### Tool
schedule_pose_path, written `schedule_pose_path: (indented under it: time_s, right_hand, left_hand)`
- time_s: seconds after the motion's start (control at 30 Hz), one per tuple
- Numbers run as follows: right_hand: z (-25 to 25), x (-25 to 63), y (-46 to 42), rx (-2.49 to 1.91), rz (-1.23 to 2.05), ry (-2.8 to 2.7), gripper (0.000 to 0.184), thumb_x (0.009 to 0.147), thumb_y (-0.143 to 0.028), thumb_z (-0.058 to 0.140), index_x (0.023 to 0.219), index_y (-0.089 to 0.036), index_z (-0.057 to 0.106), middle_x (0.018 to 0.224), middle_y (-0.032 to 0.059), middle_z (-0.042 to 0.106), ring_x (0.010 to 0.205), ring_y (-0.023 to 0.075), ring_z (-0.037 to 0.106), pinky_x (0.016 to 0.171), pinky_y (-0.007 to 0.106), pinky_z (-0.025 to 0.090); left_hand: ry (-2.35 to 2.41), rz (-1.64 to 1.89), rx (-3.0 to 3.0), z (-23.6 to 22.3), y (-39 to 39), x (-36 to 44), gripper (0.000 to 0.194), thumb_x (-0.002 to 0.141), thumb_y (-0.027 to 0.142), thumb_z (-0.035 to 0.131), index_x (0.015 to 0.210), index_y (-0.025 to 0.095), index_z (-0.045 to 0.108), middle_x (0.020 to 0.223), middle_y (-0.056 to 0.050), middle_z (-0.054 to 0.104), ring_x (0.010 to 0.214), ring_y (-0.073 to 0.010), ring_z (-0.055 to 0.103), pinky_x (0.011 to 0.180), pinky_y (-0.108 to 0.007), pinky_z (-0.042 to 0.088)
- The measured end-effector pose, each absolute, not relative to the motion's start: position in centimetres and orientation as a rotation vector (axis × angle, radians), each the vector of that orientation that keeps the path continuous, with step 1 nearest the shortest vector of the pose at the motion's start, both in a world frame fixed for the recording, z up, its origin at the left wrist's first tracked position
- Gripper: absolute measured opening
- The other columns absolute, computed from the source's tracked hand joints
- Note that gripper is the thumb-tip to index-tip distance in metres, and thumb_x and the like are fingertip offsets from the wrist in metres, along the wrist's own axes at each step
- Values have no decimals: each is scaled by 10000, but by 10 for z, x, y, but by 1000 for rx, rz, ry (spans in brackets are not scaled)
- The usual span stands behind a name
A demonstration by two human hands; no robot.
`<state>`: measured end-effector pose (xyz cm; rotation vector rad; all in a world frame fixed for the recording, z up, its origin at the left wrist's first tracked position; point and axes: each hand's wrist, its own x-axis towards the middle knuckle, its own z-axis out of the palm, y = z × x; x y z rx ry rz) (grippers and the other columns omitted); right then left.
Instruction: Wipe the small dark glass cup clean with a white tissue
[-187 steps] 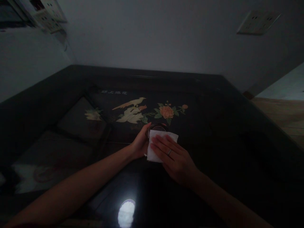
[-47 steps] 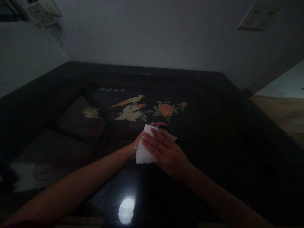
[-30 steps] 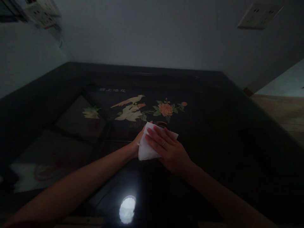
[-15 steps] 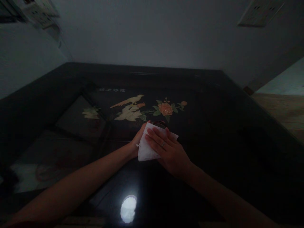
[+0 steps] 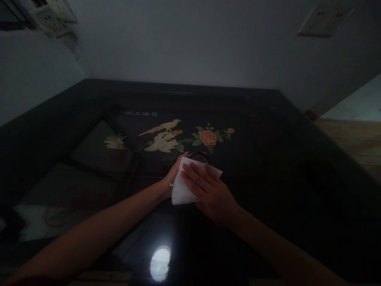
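Observation:
A small dark round object (image 5: 200, 156) with a glinting rim stands on the glossy black table (image 5: 268, 167), mostly covered by a white tissue (image 5: 181, 190). My left hand (image 5: 172, 176) wraps around the object's left side, largely hidden behind the tissue. My right hand (image 5: 210, 190), with a ring on one finger, lies over the tissue with its fingers stretched and pressing it against the object.
The tabletop bears an inlaid bird and flower picture (image 5: 178, 137) just beyond my hands. A ceiling light reflects (image 5: 160, 264) near the front edge. White walls close the back and left; a wall socket (image 5: 324, 20) sits at upper right. Wooden floor (image 5: 354, 143) lies beyond the right edge.
My right hand and the tissue have shifted slightly left and back over the object across the frames. My left hand has stayed on the object.

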<state>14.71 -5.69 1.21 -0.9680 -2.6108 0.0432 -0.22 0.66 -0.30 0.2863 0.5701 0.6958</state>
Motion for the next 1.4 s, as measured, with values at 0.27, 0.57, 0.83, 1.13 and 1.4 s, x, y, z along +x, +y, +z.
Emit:
schedule_pose_path:
  time_s: [0.27, 0.57, 0.83, 1.13, 1.4]
  right_hand:
    - [13, 155, -51, -1192, 77, -2384, 608, 849, -127, 347, 1444, -62, 244, 1525, 120, 237, 1433, 212, 78, 1151, 489, 177]
    - [11, 155, -51, -1088, 79, -2489, 597, 858, -177, 358, 1440, -81, 263, 1516, 114, 267, 1429, 215, 119, 1159, 496, 125]
    - [10, 150, -59, -1053, 27, -2504, 636, 838, -186, 390, 1442, -50, 247, 1507, 143, 274, 1427, 244, 119, 1138, 519, 199]
    - [11, 160, -50, -1163, 53, -2409, 596, 864, -161, 341, 1446, -75, 243, 1509, 130, 274, 1428, 214, 116, 1139, 520, 196]
    - [10, 152, -59, -917, 39, -2627, 629, 823, -178, 417, 1424, -40, 290, 1504, 143, 276, 1424, 241, 128, 1142, 493, 208]
  left_hand:
    - [653, 797, 205, 7, 4, 6, 314, 899, 339, 444, 937, 113, 658, 791, -60, 701, 668, -152, 642, 720, -246, 481]
    - [669, 722, 218, 5, 6, 3, 401, 908, 404, 403, 1010, 105, 649, 746, -55, 685, 675, -169, 634, 752, -282, 470]
    - [672, 759, 189, 14, 5, 6, 433, 946, 360, 326, 900, 100, 669, 681, -49, 676, 622, -141, 624, 677, -229, 462]
    - [672, 788, 174, 9, 4, 6, 377, 917, 359, 385, 870, 115, 669, 736, -54, 699, 632, -151, 629, 698, -256, 470]
    - [618, 664, 219, 1, 9, 0, 502, 926, 441, 331, 1004, 65, 655, 771, -88, 702, 684, -185, 648, 755, -295, 463]
